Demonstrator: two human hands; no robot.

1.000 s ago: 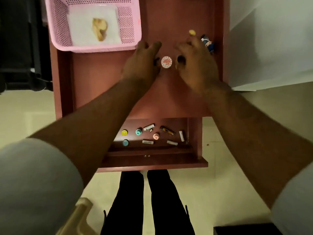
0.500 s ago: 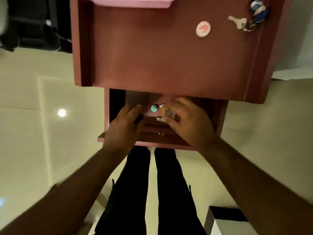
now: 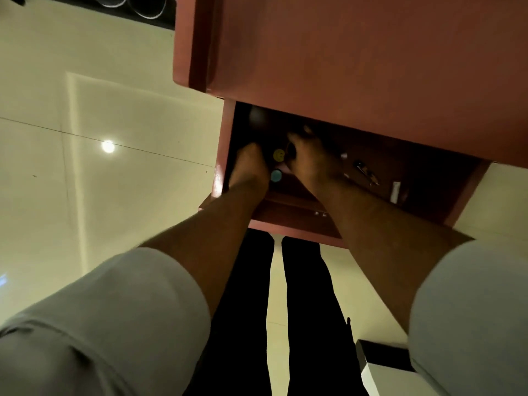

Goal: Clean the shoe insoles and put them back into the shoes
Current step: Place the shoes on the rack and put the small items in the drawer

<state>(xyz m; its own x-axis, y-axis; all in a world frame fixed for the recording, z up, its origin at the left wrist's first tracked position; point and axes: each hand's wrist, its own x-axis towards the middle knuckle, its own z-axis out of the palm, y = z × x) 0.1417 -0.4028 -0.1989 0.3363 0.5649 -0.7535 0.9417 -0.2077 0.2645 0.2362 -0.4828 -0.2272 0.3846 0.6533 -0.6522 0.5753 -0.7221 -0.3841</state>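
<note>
1. Two bare hands reach into an open drawer [image 3: 300,221] under a reddish-brown desk [image 3: 371,67]; I look steeply down on them from the head camera.
2. My left hand [image 3: 250,167] is at the drawer's left end, forearm running up from a grey sleeve [image 3: 100,324] at lower left. Its fingers go into the dark under the desk top, so I cannot tell whether they are spread or curled, or whether they hold anything.
3. Between the two hands lie a yellow smiley-face disc [image 3: 278,154] and, just nearer me, a blue disc [image 3: 276,175].
4. My right hand [image 3: 311,158] is just right of the discs, back of the hand up, fingers bent downward toward the drawer floor. Whether they pinch something I cannot tell; the picture is dim and blurred there.
5. Further right in the drawer lie a dark clip-like object [image 3: 367,172] and a small white tube [image 3: 395,191], apart from each other.
6. The floor is pale glossy tile [image 3: 85,138] with a ceiling light reflected in it. Black trouser legs [image 3: 257,310] stand below the drawer.
7. At the top left, on a dark surface, sit dark shoes [image 3: 137,5] with pale sole edges, well apart from both hands. I can see no insoles.
</note>
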